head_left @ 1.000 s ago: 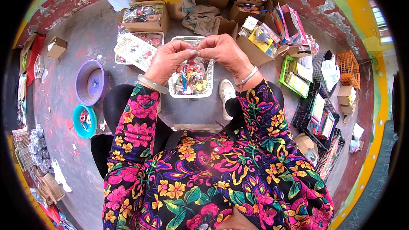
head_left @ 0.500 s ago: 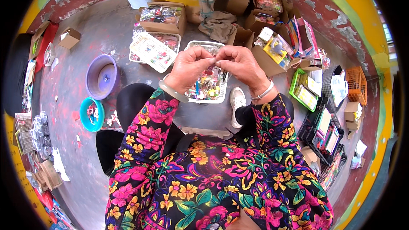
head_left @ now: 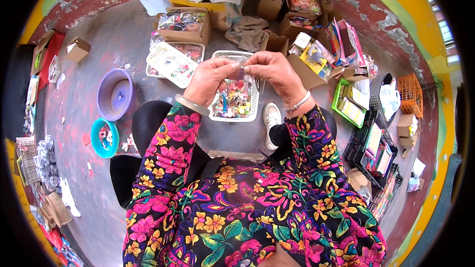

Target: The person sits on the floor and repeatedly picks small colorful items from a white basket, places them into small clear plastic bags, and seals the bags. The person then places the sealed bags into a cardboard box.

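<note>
White basket (head_left: 216, 114) rim beneath joined fingers (head_left: 241, 70)

Basket (head_left: 253, 113) on the floor (head_left: 99, 49) under both hands, bowl (head_left: 115, 94) to its left, cardboard boxes (head_left: 184, 24) behind, crates (head_left: 368, 143) to the right

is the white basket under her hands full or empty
Partly full. The white basket, below the left hand and right hand, holds a loose layer of small colourful items, with its mesh walls showing above them.
</note>
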A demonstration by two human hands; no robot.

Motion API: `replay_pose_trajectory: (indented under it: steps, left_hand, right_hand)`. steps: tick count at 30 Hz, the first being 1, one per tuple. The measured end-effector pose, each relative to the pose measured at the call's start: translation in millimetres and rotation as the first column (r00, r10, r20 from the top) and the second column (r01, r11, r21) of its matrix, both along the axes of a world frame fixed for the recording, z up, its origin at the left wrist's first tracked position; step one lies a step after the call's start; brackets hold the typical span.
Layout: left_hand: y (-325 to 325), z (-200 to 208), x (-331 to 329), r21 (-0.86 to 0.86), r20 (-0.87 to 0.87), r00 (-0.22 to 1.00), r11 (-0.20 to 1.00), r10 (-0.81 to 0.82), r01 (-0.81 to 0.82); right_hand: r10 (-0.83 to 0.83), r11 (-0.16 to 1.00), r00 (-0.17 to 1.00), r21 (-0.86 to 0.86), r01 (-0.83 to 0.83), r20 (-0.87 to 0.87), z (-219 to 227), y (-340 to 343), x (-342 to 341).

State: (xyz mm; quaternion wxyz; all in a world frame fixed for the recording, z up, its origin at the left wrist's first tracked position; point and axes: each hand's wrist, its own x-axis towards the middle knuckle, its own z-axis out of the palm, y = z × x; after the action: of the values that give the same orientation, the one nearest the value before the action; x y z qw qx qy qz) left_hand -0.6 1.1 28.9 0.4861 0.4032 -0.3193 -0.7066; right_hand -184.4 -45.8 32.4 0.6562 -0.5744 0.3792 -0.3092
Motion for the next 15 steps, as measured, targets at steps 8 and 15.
replay_pose_trajectory:
  steps: [8,15]
  left_hand:
    - [-2.1,-7.0,1.6,-0.053,0.072,0.997,0.999,-0.006,0.010]
    - [0.9,-9.2,-3.4,-0.158,0.195,0.980,0.988,0.030,0.001]
  right_hand:
    - [-0.041,0.999,0.999,0.017,0.040,0.031,4.4,4.3,1.6]
    - [0.018,0.999,0.999,-0.037,-0.019,-0.039,-0.5,5.9,2.2]
